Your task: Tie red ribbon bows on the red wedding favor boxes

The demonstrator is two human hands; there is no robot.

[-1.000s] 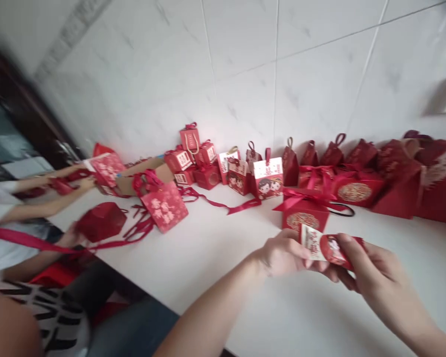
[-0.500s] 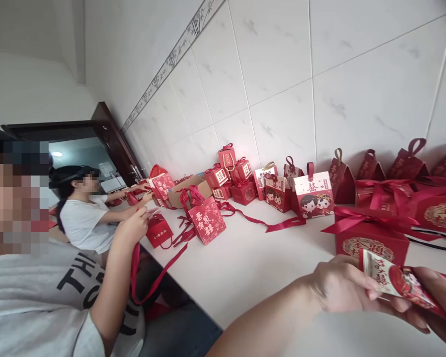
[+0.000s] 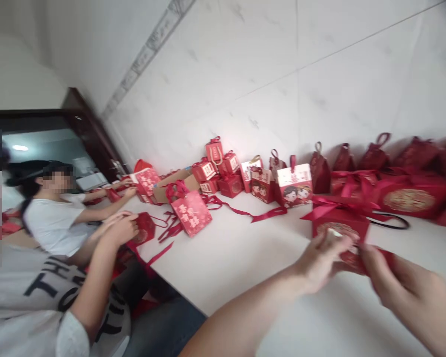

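Observation:
A small red-and-white printed packet [image 3: 351, 259] is stretched between my two hands above the white table. My left hand [image 3: 321, 260] pinches its left end, fingers closed. The thumb and fingers of my right hand [image 3: 405, 285] close on its right end. Something red also shows behind my right thumb; blur hides whether it belongs to the packet. Just beyond my hands stands a red gift box [image 3: 342, 225] with a gold emblem, topped by a red ribbon bow [image 3: 344, 206].
Several red gift boxes line the tiled wall, among them a box with cartoon faces [image 3: 294, 186]. A flowered red card or bag [image 3: 191, 213] lies near a ribbon [image 3: 269, 214]. On the left, a co-worker's hands [image 3: 124, 228] handle a red box [image 3: 144, 228]; another person sits beyond.
My view has swung right. My hands have turned the packet and drawn it left toward the bowed box, with its face now less visible. The nearer co-worker's hands have lowered onto their box.

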